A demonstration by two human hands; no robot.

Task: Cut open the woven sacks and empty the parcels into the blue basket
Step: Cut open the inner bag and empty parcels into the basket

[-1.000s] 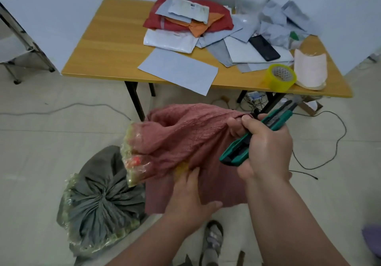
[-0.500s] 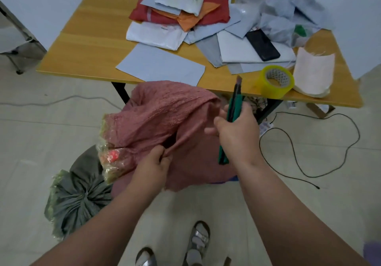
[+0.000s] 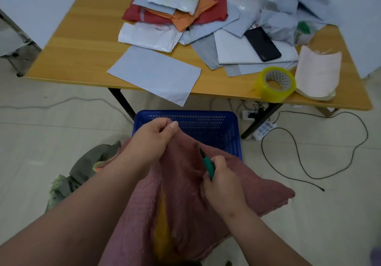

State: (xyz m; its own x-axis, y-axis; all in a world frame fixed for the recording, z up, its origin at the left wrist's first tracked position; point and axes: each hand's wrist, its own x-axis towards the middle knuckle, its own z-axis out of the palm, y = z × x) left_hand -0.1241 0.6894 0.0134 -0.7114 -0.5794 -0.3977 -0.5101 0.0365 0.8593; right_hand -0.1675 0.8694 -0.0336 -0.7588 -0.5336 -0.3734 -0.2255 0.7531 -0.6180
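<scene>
Hands, two: left hand (image 3: 153,137) pinches one red sack (image 3: 185,193), right hand (image 3: 221,180) grips one green knife (image 3: 208,165).

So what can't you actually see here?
Head view only:
- Inside of the blue plastic basket: hidden by the pink woven sack and left hand.
- Blade of the green utility knife: too small, right hand covers the handle.
- Parcels in the sack: covered.
- Grey-green sack: behind the left arm.
</scene>
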